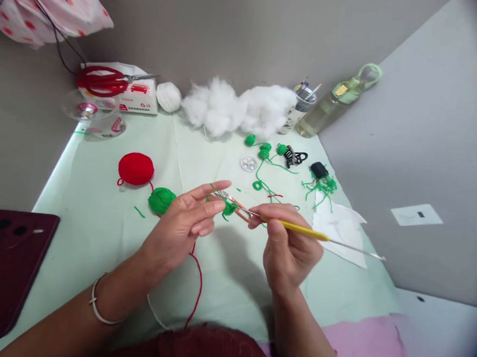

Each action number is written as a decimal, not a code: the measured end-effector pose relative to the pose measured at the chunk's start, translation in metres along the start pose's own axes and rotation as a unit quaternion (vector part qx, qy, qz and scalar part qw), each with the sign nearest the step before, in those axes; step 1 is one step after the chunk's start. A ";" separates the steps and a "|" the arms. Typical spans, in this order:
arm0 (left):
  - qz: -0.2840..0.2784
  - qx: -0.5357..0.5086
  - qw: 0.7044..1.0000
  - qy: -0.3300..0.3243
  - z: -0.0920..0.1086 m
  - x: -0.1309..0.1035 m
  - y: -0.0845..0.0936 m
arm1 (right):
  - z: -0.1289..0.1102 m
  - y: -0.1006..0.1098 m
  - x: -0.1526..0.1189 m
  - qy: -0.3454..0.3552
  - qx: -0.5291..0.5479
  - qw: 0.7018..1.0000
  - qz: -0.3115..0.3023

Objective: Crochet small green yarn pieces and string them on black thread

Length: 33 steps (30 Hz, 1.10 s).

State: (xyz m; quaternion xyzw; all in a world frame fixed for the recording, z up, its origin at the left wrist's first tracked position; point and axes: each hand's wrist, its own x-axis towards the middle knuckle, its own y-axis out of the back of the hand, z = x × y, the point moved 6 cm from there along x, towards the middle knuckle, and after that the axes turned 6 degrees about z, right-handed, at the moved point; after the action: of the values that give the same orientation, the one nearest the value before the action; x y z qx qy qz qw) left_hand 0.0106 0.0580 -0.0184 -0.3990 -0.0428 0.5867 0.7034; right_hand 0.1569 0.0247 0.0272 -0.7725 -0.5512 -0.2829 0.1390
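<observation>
Apparently mid-stitch, your right hand (292, 252) grips the hook (300, 228) at the green piece (229, 207) pinched in your left hand (175, 223) above the counter (117, 238); next move likely calls for taut yarn (214, 188), steady hook.

Fuzzy matt yarn ball (136, 168); glossy yellow hook handle (300, 228) with shiny metal shaft.
</observation>
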 end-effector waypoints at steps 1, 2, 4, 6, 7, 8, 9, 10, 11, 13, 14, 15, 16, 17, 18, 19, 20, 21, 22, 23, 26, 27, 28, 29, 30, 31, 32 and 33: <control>0.009 0.006 1.000 -0.018 0.003 -0.001 0.000 | 0.002 -0.001 0.001 -0.030 0.041 0.999 0.005; 0.009 0.014 0.999 -0.030 0.004 -0.002 -0.001 | 0.004 -0.002 0.002 -0.051 0.070 0.996 0.007; -0.005 0.035 0.999 -0.035 0.002 -0.003 -0.005 | 0.007 -0.005 0.003 -0.067 0.084 0.994 0.002; -0.022 0.056 0.998 -0.029 -0.002 -0.004 -0.007 | 0.008 -0.005 0.004 -0.069 0.067 0.995 -0.001; -0.024 0.066 0.997 -0.029 -0.003 -0.004 -0.008 | 0.008 -0.005 0.004 -0.070 0.059 0.996 -0.005; -0.022 0.075 0.996 -0.031 -0.004 -0.004 -0.007 | 0.008 -0.006 0.004 -0.072 0.053 0.996 -0.012; -0.016 0.083 0.996 -0.036 -0.005 -0.004 -0.007 | 0.007 -0.007 0.003 -0.070 0.046 0.996 -0.022; -0.009 0.088 0.995 -0.041 -0.005 -0.004 -0.006 | 0.005 -0.008 0.001 -0.058 0.032 0.997 -0.029; -0.002 0.088 0.995 -0.046 -0.005 -0.003 -0.005 | 0.002 -0.009 -0.001 -0.034 0.005 0.999 -0.035; 0.008 0.071 0.997 -0.043 -0.008 -0.003 -0.004 | -0.006 -0.010 -0.007 0.041 -0.078 0.995 -0.042; 0.006 0.056 0.998 -0.030 -0.010 -0.003 -0.005 | -0.010 -0.011 -0.010 0.083 -0.118 0.989 -0.043; 0.001 0.039 0.999 -0.010 -0.012 -0.003 -0.005 | -0.013 -0.011 -0.012 0.114 -0.144 0.982 -0.042; -0.005 0.023 1.000 0.014 -0.015 -0.003 -0.006 | -0.013 -0.011 -0.013 0.127 -0.153 0.979 -0.041; -0.010 0.006 0.999 0.035 -0.016 -0.002 -0.006 | -0.012 -0.010 -0.012 0.119 -0.144 0.982 -0.039; -0.012 -0.010 0.999 0.049 -0.017 -0.002 -0.006 | -0.009 -0.007 -0.010 0.093 -0.117 0.988 -0.030; -0.011 -0.023 0.998 0.054 -0.015 -0.001 -0.005 | -0.004 -0.004 -0.006 0.055 -0.081 0.995 -0.020; -0.006 -0.031 0.998 0.050 -0.013 0.000 -0.004 | 0.001 -0.001 -0.003 0.012 -0.043 0.999 -0.006; 0.000 -0.031 0.999 0.038 -0.010 0.000 -0.003 | 0.007 0.001 0.000 -0.028 -0.005 1.000 0.005; 0.005 -0.022 1.000 0.022 -0.007 0.000 -0.003 | 0.011 0.001 0.002 -0.058 0.028 0.998 0.012; 0.011 -0.006 1.000 0.001 -0.004 0.000 -0.003 | 0.013 0.000 0.002 -0.077 0.051 0.996 0.015; 0.031 0.051 0.996 -0.066 -0.002 -0.004 -0.003 | 0.010 -0.007 -0.002 -0.053 0.002 0.999 -0.010; 0.032 0.057 0.995 -0.076 -0.003 -0.005 -0.003 | 0.006 -0.009 -0.005 -0.015 -0.051 0.998 -0.016; 0.027 0.054 0.996 -0.071 -0.006 -0.006 -0.004 | 0.000 -0.011 -0.008 0.036 -0.105 0.994 -0.021; 0.013 0.044 0.998 -0.048 -0.010 -0.005 -0.005 | -0.007 -0.012 -0.010 0.088 -0.149 0.985 -0.020; -0.005 0.028 1.000 -0.014 -0.014 -0.005 -0.006 | -0.011 -0.012 -0.011 0.128 -0.174 0.976 -0.016; -0.022 0.009 0.999 0.023 -0.018 -0.004 -0.007 | -0.013 -0.010 -0.011 0.144 -0.178 0.973 -0.012; -0.032 -0.009 0.998 0.053 -0.020 -0.003 -0.007 | -0.012 -0.007 -0.009 0.129 -0.163 0.978 -0.005; -0.035 -0.024 0.997 0.069 -0.020 -0.001 -0.006 | -0.007 -0.003 -0.005 0.090 -0.130 0.987 0.007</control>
State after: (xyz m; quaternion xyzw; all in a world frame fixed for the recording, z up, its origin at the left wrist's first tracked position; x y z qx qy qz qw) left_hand 0.0260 0.0467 -0.0280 -0.4537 -0.0218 0.5317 0.7148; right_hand 0.1506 0.0182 0.0295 -0.7591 -0.4896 -0.4198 0.0879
